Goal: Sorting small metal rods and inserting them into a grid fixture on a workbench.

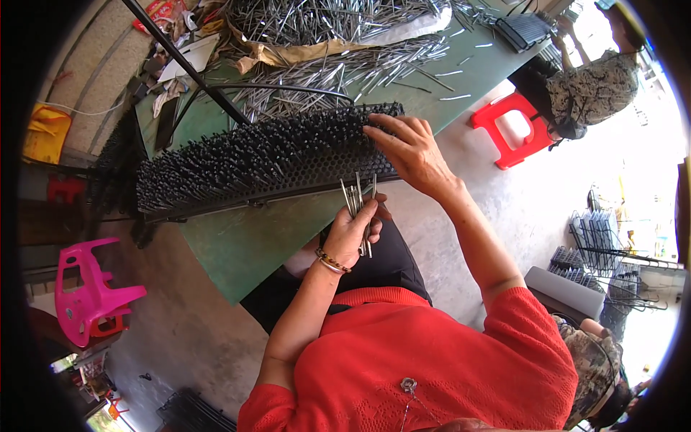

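Rods (353, 201) sit bunched in the left hand (349, 234), thumb across them, so that grip is narrow and loaded. Tips fan up toward the block (327, 165); lower ends poke out below the fingers. From my end the tips overlap the block's near edge, close to its right end; can't tell if they touch.

Right hand (417, 153) is up on that same end, fingers bent over the pegs (237, 158). I can't tell whether it pinches a rod or only rests there; too much black on black at the fingertips.

My read on the step: loading rods into the block, left hand as feeder, right hand placing. Bare holes (317, 167) run along the near side, just past the rod tips. Next move, I'd say, calls for splitting one rod off the bunch and lining it up square with a hole.

Spare stock: loose pile (302, 21) on the green table (245, 252), beyond the block, well apart from the left hand.
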`<state>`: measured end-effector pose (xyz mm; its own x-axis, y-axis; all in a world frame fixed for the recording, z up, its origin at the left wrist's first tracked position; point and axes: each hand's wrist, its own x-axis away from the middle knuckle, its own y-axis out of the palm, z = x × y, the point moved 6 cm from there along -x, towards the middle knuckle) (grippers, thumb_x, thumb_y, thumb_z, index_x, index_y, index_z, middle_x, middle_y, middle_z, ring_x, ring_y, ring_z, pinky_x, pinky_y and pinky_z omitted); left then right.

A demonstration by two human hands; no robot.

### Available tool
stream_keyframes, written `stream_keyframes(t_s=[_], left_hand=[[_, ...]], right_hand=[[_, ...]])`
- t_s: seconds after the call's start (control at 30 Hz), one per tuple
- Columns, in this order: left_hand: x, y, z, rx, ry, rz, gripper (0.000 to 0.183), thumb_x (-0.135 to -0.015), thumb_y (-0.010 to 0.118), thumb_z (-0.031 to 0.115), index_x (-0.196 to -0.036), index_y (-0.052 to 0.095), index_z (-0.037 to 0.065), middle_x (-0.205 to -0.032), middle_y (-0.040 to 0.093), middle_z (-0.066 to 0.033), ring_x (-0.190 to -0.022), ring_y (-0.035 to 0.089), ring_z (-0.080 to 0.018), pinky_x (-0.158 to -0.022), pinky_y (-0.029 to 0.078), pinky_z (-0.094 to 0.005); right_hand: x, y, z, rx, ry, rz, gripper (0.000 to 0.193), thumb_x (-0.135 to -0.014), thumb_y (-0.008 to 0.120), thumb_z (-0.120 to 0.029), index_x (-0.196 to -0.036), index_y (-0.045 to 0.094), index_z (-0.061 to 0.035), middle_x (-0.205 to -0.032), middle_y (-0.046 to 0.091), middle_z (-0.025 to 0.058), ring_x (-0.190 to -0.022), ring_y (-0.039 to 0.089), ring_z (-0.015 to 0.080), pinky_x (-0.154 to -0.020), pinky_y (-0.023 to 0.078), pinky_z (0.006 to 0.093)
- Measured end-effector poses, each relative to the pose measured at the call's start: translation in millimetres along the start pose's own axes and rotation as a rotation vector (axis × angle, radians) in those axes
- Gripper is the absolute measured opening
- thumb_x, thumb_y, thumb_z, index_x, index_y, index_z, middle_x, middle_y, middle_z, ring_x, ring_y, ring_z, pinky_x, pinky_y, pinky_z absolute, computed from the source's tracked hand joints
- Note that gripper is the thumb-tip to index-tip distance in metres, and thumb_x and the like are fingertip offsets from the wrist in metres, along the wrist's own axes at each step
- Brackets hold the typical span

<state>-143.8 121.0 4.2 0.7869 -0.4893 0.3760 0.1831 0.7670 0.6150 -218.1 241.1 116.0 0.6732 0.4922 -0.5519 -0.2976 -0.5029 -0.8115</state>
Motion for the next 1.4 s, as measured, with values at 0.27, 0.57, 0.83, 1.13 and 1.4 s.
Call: stream_keyframes(t_s=[0.27, 0.57, 0.83, 1.13, 1.4], left_hand=[[8, 17, 20, -0.084, 0.117, -0.093, 0.029, -0.097, 0.051, 0.027, -0.111, 0.056, 0.003, -0.087, 0.065, -0.0073, -0.07, 0.062, -0.0089, -0.057, 0.051, -0.0217], [8, 30, 12, -0.096, -0.028, -0.213, 0.031, -0.098, 0.048, 0.027, -0.114, 0.053, 0.001, -0.092, 0.066, -0.0109, -0.079, 0.066, -0.0164, -0.063, 0.056, -0.0288], [6, 24, 11, -0.029, -0.071, -0.135, 0.039, -0.097, 0.048, 0.033, -0.121, 0.051, 0.002, -0.097, 0.066, -0.0107, -0.081, 0.066, -0.0158, -0.061, 0.056, -0.0278], [1, 15, 0, -0.001, -0.081, -0.116, 0.038, -0.096, 0.052, 0.034, -0.118, 0.054, 0.003, -0.09, 0.063, -0.0068, -0.059, 0.047, -0.004, -0.044, 0.034, -0.0171], [-1, 2, -6, 0.15, -0.142, -0.018, 0.027, -0.093, 0.048, 0.013, -0.115, 0.054, -0.002, -0.088, 0.056, -0.0079, -0.059, 0.042, -0.0055, -0.046, 0.033, -0.019]], right_hand=[[34, 4, -3, -0.76, 0.69, -0.189, 0.028, -0.085, 0.069, -0.022, -0.095, 0.065, 0.0035, -0.079, 0.066, 0.008, -0.069, 0.057, 0.0102, -0.06, 0.046, 0.0305], [48, 20, -1, -1.043, 0.802, -0.478, 0.018, -0.086, 0.068, -0.016, -0.084, 0.067, 0.0016, -0.067, 0.058, -0.0009, -0.065, 0.049, 0.0035, -0.055, 0.04, 0.0249], [42, -8, 21, -1.059, 0.888, -0.027, 0.02, -0.086, 0.067, -0.015, -0.093, 0.066, 0.0041, -0.079, 0.065, 0.0024, -0.072, 0.057, 0.0065, -0.062, 0.046, 0.0238], [8, -32, 55, -0.605, 0.597, 0.326, 0.016, -0.085, 0.067, -0.006, -0.099, 0.064, 0.0019, -0.082, 0.068, 0.0046, -0.077, 0.062, 0.0098, -0.072, 0.05, 0.0242], [12, -4, 54, -0.448, 0.492, 0.227, 0.02, -0.081, 0.069, -0.007, -0.099, 0.064, -0.0004, -0.082, 0.067, 0.0097, -0.072, 0.062, 0.0148, -0.07, 0.049, 0.0282]])
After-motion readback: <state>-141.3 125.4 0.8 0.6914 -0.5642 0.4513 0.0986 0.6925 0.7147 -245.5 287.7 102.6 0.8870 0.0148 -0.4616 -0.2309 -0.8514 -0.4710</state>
